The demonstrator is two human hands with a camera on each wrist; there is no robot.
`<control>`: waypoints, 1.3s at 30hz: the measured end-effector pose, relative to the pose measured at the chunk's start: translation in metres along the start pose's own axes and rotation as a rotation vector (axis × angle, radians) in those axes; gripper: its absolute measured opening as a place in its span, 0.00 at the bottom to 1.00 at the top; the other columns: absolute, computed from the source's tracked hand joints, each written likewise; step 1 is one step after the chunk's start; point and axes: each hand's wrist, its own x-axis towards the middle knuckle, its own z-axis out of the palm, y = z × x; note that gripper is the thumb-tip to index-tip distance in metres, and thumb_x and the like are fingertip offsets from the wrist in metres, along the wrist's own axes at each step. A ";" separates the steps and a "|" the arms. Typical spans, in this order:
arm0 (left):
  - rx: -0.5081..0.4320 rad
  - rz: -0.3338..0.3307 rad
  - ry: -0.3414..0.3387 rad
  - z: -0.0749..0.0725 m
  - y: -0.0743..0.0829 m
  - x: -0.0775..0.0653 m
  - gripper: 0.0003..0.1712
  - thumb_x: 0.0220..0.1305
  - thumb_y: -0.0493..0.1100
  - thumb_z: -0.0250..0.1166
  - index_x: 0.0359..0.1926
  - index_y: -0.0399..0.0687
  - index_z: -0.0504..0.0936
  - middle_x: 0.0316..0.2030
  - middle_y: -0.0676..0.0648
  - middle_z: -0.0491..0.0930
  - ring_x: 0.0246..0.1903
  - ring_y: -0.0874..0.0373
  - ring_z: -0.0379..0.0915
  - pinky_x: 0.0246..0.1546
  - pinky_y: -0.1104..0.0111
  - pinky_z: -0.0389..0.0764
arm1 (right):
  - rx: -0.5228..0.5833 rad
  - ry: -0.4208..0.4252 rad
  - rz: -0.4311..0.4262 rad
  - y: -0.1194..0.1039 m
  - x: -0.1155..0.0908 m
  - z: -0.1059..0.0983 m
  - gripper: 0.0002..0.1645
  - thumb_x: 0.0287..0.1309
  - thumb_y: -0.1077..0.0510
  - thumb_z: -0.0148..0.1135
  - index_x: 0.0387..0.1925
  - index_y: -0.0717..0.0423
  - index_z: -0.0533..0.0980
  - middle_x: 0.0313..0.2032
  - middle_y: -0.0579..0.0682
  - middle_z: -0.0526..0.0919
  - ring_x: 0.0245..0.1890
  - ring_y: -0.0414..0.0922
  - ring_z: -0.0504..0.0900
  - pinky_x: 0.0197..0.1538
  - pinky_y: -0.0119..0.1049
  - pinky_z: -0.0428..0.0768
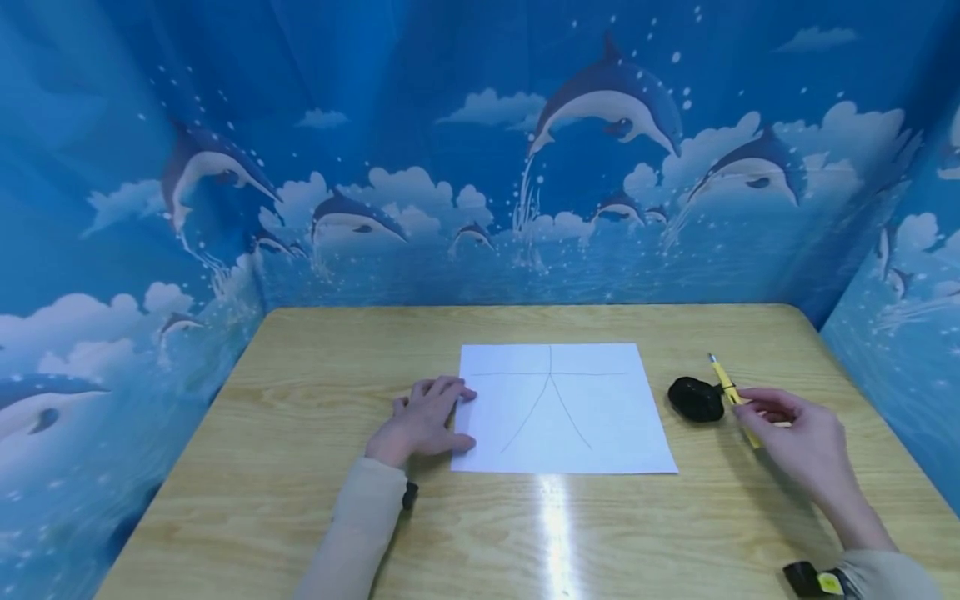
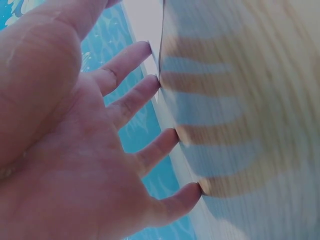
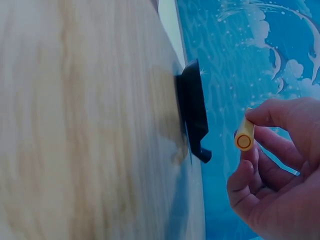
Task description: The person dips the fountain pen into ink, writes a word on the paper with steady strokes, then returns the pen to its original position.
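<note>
A white sheet of paper lies on the table, with thin dark lines on it: a short vertical, a long horizontal, and two slanting ones spreading downward. My left hand rests at its left edge, fingers spread; thumb and index fingertips lie on the paper, and in the left wrist view other fingertips touch the table. To the right, my right hand pinches a yellow pen between thumb and fingers, raised above the table with its metal tip pointing away. Its round end faces the right wrist camera.
A black, rounded, low object sits between the paper and the pen; its kind is unclear, though a small tab juts out from it. The wooden table meets a blue curtain printed with dolphins at the back and sides.
</note>
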 end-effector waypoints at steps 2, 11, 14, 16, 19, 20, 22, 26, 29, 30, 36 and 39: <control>0.001 0.000 0.000 0.000 0.000 0.000 0.39 0.62 0.59 0.72 0.72 0.61 0.70 0.79 0.49 0.57 0.77 0.35 0.46 0.68 0.29 0.53 | -0.018 -0.004 0.001 0.003 0.002 -0.001 0.21 0.64 0.52 0.69 0.52 0.61 0.83 0.27 0.13 0.76 0.28 0.17 0.75 0.29 0.21 0.75; 0.014 0.006 0.014 0.001 -0.001 -0.001 0.39 0.62 0.59 0.72 0.72 0.62 0.69 0.79 0.49 0.57 0.77 0.34 0.47 0.69 0.28 0.53 | -0.116 -0.078 0.022 0.008 0.017 -0.001 0.23 0.67 0.49 0.66 0.54 0.63 0.82 0.40 0.60 0.89 0.27 0.17 0.73 0.27 0.24 0.76; 0.014 0.010 0.015 0.000 -0.001 -0.001 0.39 0.62 0.58 0.72 0.72 0.62 0.69 0.79 0.49 0.56 0.77 0.34 0.46 0.69 0.28 0.53 | -0.114 -0.108 0.026 0.010 0.019 0.000 0.23 0.68 0.50 0.66 0.54 0.65 0.81 0.41 0.63 0.88 0.26 0.19 0.73 0.26 0.26 0.76; 0.013 0.013 0.014 0.000 -0.001 -0.001 0.39 0.63 0.58 0.71 0.73 0.62 0.69 0.80 0.49 0.56 0.78 0.34 0.46 0.69 0.28 0.52 | -0.117 -0.124 0.026 0.010 0.019 0.000 0.22 0.68 0.51 0.65 0.54 0.65 0.81 0.41 0.62 0.88 0.26 0.20 0.74 0.26 0.27 0.77; 0.010 0.016 0.010 0.000 -0.002 -0.001 0.39 0.63 0.58 0.71 0.73 0.62 0.69 0.80 0.49 0.55 0.78 0.34 0.46 0.69 0.28 0.52 | -0.124 -0.143 0.027 0.011 0.020 0.001 0.22 0.68 0.51 0.65 0.53 0.65 0.82 0.39 0.60 0.88 0.25 0.23 0.75 0.26 0.29 0.76; 0.009 0.016 0.009 0.000 -0.003 -0.001 0.39 0.63 0.58 0.71 0.73 0.62 0.68 0.80 0.49 0.55 0.78 0.34 0.45 0.69 0.28 0.52 | -0.127 -0.148 0.029 0.011 0.020 0.001 0.22 0.68 0.51 0.64 0.53 0.65 0.82 0.39 0.59 0.89 0.25 0.24 0.75 0.26 0.29 0.76; 0.005 0.017 0.004 0.000 -0.003 -0.001 0.39 0.64 0.58 0.71 0.73 0.63 0.68 0.80 0.50 0.54 0.78 0.35 0.45 0.69 0.28 0.52 | -0.134 -0.160 0.036 0.011 0.020 0.001 0.22 0.69 0.51 0.64 0.53 0.65 0.82 0.38 0.59 0.89 0.25 0.24 0.75 0.26 0.29 0.75; -0.002 0.023 -0.008 0.000 -0.004 -0.002 0.39 0.65 0.58 0.70 0.74 0.63 0.68 0.81 0.51 0.54 0.79 0.36 0.44 0.69 0.28 0.52 | -0.145 -0.180 0.042 0.013 0.020 0.001 0.22 0.69 0.51 0.63 0.54 0.64 0.82 0.39 0.59 0.89 0.26 0.24 0.75 0.27 0.29 0.75; -0.010 0.029 -0.017 -0.001 -0.005 -0.002 0.38 0.66 0.57 0.69 0.74 0.63 0.67 0.81 0.51 0.54 0.79 0.36 0.44 0.69 0.29 0.52 | -0.151 -0.191 0.042 0.015 0.021 0.002 0.22 0.69 0.50 0.63 0.54 0.64 0.82 0.40 0.60 0.89 0.26 0.24 0.75 0.27 0.29 0.75; -0.012 0.030 -0.020 -0.002 -0.005 -0.003 0.38 0.66 0.57 0.69 0.75 0.63 0.67 0.81 0.51 0.53 0.79 0.36 0.43 0.69 0.29 0.51 | -0.153 -0.192 0.040 0.016 0.021 0.002 0.22 0.69 0.50 0.63 0.54 0.64 0.82 0.40 0.60 0.89 0.26 0.23 0.75 0.27 0.29 0.75; -0.017 0.030 -0.028 -0.004 -0.005 -0.002 0.39 0.66 0.56 0.69 0.75 0.64 0.66 0.81 0.52 0.54 0.79 0.36 0.44 0.69 0.29 0.51 | -0.160 -0.204 0.041 0.019 0.021 0.001 0.22 0.69 0.51 0.64 0.55 0.64 0.81 0.42 0.62 0.89 0.27 0.23 0.75 0.28 0.29 0.75; -0.010 0.026 -0.029 -0.004 -0.006 0.000 0.39 0.66 0.56 0.69 0.76 0.66 0.66 0.81 0.53 0.54 0.79 0.36 0.44 0.70 0.29 0.51 | -0.165 -0.207 0.043 0.019 0.022 0.001 0.22 0.69 0.51 0.64 0.55 0.63 0.81 0.42 0.62 0.89 0.28 0.24 0.76 0.28 0.29 0.75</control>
